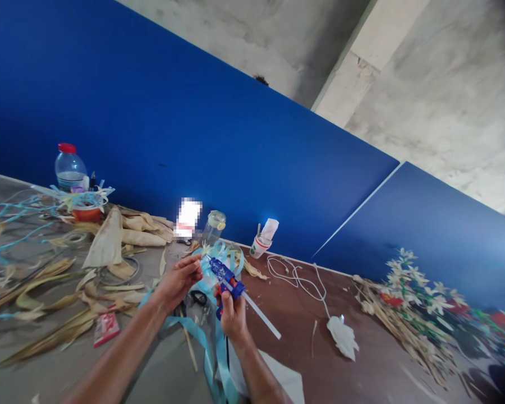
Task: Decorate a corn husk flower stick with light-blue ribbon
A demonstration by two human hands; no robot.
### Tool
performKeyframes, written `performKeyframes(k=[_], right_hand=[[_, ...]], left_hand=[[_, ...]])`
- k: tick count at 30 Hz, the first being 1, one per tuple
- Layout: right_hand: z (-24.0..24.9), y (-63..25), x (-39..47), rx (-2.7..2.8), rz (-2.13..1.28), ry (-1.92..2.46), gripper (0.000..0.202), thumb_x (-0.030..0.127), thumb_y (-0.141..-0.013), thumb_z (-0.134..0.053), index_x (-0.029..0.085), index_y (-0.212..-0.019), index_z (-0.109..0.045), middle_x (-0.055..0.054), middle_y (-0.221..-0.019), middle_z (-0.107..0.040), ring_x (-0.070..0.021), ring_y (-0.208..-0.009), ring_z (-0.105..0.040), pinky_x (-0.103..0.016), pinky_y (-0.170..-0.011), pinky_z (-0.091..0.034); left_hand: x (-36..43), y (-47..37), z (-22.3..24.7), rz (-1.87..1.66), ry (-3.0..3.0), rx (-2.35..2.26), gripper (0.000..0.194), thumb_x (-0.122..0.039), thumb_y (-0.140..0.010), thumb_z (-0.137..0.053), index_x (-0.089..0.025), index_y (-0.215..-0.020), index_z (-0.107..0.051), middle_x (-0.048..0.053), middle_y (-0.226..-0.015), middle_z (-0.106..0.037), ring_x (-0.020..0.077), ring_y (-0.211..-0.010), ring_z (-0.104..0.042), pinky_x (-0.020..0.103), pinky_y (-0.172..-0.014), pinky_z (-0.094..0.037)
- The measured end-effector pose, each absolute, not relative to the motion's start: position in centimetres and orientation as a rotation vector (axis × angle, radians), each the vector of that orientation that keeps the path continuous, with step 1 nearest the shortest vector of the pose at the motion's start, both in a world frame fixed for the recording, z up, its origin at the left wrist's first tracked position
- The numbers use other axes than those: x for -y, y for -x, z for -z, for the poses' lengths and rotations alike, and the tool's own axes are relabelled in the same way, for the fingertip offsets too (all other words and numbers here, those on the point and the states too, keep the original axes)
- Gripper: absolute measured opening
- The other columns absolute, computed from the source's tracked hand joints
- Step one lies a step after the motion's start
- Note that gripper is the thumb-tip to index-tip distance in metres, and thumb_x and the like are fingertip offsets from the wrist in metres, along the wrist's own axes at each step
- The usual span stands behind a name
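Observation:
My right hand (pixel 232 314) is wrapped around the handle of a blue hot glue gun (pixel 224 276), whose nozzle points up and left. A long translucent glue stick (pixel 261 315) sticks out of its back end. My left hand (pixel 180 281) is closed in a pinch close to the nozzle. At its fingertips shows a small pale flower-like piece (pixel 206 248); its lower part is hidden. Light blue ribbon (pixel 197 331) trails below and between my hands. Black-handled scissors (pixel 198 297) lie partly hidden between my wrists.
Dried corn husks (pixel 145 233) cover the left side. Behind stand a clear jar (pixel 214 227), a bright blurred-out screen (pixel 188 217), a paper cup (pixel 261 246) and a red-capped bottle (pixel 70 168). A white cable (pixel 297 276) lies right, near white artificial flowers (pixel 408 275). A blue partition (pixel 185 123) closes the back.

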State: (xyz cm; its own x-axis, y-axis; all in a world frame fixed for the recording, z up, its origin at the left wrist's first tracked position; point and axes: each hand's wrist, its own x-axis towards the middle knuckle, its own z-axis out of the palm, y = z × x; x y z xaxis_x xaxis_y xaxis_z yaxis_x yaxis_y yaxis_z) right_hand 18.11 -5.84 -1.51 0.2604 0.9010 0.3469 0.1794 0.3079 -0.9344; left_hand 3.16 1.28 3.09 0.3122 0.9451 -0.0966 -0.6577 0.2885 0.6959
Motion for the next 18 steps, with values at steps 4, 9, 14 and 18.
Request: performKeyframes(k=[4, 9, 14, 18], right_hand=[[1.52, -18.01, 5.91, 1.264, -0.66, 1.176, 0.05, 0.059, -0.082, -0.045, 0.015, -0.086, -0.068, -0.009, -0.072, -0.067, -0.0174, -0.059, -0.057, -0.029, -0.054, -0.047], [1.63, -17.92, 6.2, 1.355, -0.608, 1.187, 0.046, 0.054, -0.085, -0.045, 0.015, -0.09, -0.068, -0.009, -0.075, -0.066, -0.0189, -0.066, -0.059, -0.029, -0.058, -0.048], [2.14, -18.14, 6.07, 1.332, -0.546, 1.185, 0.043, 0.053, -0.084, -0.048, 0.016, -0.089, -0.068, -0.008, -0.074, -0.065, -0.0193, -0.067, -0.06, -0.03, -0.057, -0.049], [2.28, -18.16, 5.89, 1.319, -0.534, 1.194, 0.042, 0.053, -0.084, -0.048, 0.017, -0.089, -0.068, -0.006, -0.072, -0.065, -0.0188, -0.066, -0.059, -0.029, -0.057, -0.049]], left_hand=[[-1.13, -3.13, -3.33, -1.153, -0.606, -0.546, 0.03, -0.016, -0.061, -0.078, -0.012, -0.088, -0.068, -0.002, -0.057, -0.058, 0.0081, -0.052, -0.053, 0.022, -0.058, -0.048], [-1.03, -3.18, -3.47, -1.158, -0.588, -0.523, 0.027, -0.014, -0.062, -0.077, -0.012, -0.088, -0.068, -0.001, -0.057, -0.058, 0.008, -0.053, -0.052, 0.022, -0.058, -0.047], [-1.01, -3.17, -3.37, -1.149, -0.612, -0.523, 0.028, -0.016, -0.064, -0.077, -0.012, -0.09, -0.068, -0.001, -0.057, -0.058, 0.0083, -0.054, -0.053, 0.022, -0.059, -0.047], [-0.93, -3.16, -3.5, -1.146, -0.6, -0.529, 0.028, -0.015, -0.064, -0.076, -0.011, -0.09, -0.068, -0.001, -0.058, -0.058, 0.0082, -0.053, -0.052, 0.022, -0.06, -0.047]])
